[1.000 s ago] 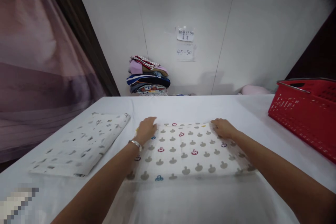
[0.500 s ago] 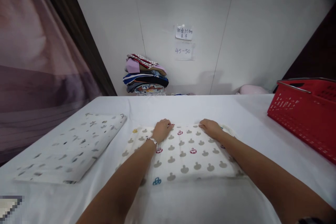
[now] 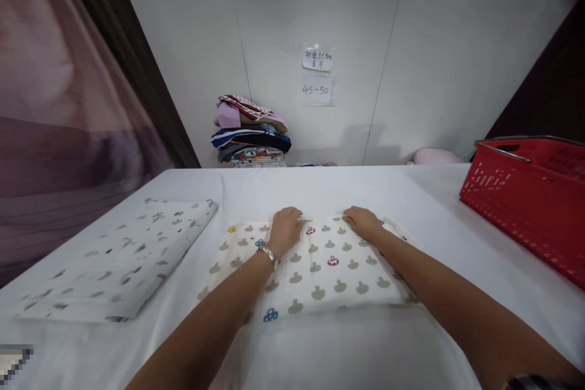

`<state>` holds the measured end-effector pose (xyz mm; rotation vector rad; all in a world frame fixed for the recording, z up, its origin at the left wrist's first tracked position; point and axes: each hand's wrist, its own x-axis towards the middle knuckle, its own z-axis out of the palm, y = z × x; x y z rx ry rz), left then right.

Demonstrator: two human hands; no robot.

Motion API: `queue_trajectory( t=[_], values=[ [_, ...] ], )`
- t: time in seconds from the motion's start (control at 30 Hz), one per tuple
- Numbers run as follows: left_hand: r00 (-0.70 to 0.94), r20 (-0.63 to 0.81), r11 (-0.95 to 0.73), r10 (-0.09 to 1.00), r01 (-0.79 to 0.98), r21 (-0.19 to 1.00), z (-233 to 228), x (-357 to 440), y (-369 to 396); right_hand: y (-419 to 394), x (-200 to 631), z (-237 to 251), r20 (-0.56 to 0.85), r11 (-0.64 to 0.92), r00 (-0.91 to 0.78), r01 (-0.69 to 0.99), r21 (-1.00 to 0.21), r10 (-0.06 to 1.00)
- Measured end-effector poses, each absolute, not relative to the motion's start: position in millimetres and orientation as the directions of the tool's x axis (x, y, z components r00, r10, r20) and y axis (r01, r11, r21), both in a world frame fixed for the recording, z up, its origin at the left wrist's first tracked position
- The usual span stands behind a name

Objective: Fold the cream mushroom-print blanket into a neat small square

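A white cloth (image 3: 326, 274) printed with grey, red and blue mushroom shapes lies folded flat in front of me. My left hand (image 3: 287, 231), with a silver bracelet at the wrist, is at the middle of its far edge, fingers together and curled over that edge. To the right along the same edge, my right hand (image 3: 363, 223) also has its fingers bent on the fabric. Both hands appear to pinch the edge, though the fingertips are partly hidden. A second folded white cloth (image 3: 132, 256) with small dark and grey prints lies at the left, untouched.
A white-covered table (image 3: 292, 186) carries the cloths. On its right side stands a red plastic basket (image 3: 525, 207) with a metal handle. Beyond the far edge is a stack of folded fabrics (image 3: 251, 131) against the wall. A pinkish curtain (image 3: 86, 134) hangs at the left.
My left hand has shifted slightly right along the far edge, toward my right hand, covering a red mushroom print. The right hand stays nearly in place. The whole view has moved slightly.
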<state>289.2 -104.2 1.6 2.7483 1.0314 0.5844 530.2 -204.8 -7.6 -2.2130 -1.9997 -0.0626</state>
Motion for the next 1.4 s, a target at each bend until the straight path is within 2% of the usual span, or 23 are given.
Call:
queue_trajectory(
  t=[0.07, 0.13, 0.27, 0.4, 0.6, 0.7, 0.77, 0.83, 0.87, 1.0, 1.1, 1.2, 1.3, 1.4],
  values=[
    [0.784, 0.318, -0.845, 0.533, 0.479, 0.237, 0, 293, -122, -204, 529, -7, 0.144, -0.101, 0.110, 0.992, -0.070, 0.983],
    [0.851, 0.238, -0.879, 0.468, 0.422, 0.222, -5, 296, -134, -204, 528, -6, 0.140, -0.111, 0.118, 0.992, -0.056, 0.983],
    [0.857, 0.095, -0.850, 0.506, 0.477, 0.224, -15, 296, -136, -210, 540, -3, 0.087, -0.163, 0.167, 0.985, -0.057, 0.982],
    [0.856, 0.100, -0.852, 0.507, 0.480, 0.208, -19, 297, -129, -235, 581, 1, 0.039, -0.326, 0.332, 0.940, -0.100, 0.943],
    [0.859, 0.100, -0.857, 0.502, 0.479, 0.190, -20, 297, -129, -281, 617, 10, 0.073, -0.520, 0.535, 0.840, -0.157, 0.842],
    [0.858, 0.101, -0.857, 0.504, 0.484, 0.176, -17, 298, -130, -292, 588, 9, 0.164, -0.471, 0.496, 0.866, -0.168, 0.853],
    [0.854, 0.098, -0.855, 0.511, 0.493, 0.162, -15, 299, -131, -296, 562, 4, 0.203, -0.325, 0.355, 0.931, -0.166, 0.913],
    [0.849, 0.091, -0.850, 0.521, 0.506, 0.146, -13, 299, -132, -298, 545, -2, 0.160, -0.116, 0.147, 0.976, -0.184, 0.976],
    [0.848, 0.087, -0.849, 0.523, 0.509, 0.140, -12, 299, -132, -299, 541, -4, 0.116, -0.086, 0.111, 0.976, -0.200, 0.987],
    [0.852, 0.077, -0.852, 0.517, 0.505, 0.133, -12, 298, -133, -299, 553, -9, -0.014, -0.223, 0.225, 0.950, -0.218, 0.974],
    [0.851, 0.076, -0.850, 0.519, 0.506, 0.146, -12, 300, -133, -299, 565, -6, 0.004, -0.225, 0.231, 0.948, -0.226, 0.973],
    [0.851, 0.070, -0.843, 0.520, 0.498, 0.205, -8, 299, -133, -305, 569, -3, 0.075, -0.173, 0.211, 0.922, -0.348, 0.975],
    [0.792, 0.119, -0.791, 0.599, 0.563, 0.241, 3, 282, -126, -322, 576, -2, 0.198, -0.296, 0.447, 0.805, -0.514, 0.872],
    [0.597, 0.208, -0.629, 0.775, 0.759, 0.166, 14, 241, -110, -344, 587, -5, 0.130, -0.503, 0.672, 0.655, -0.564, 0.729]
  ],
)
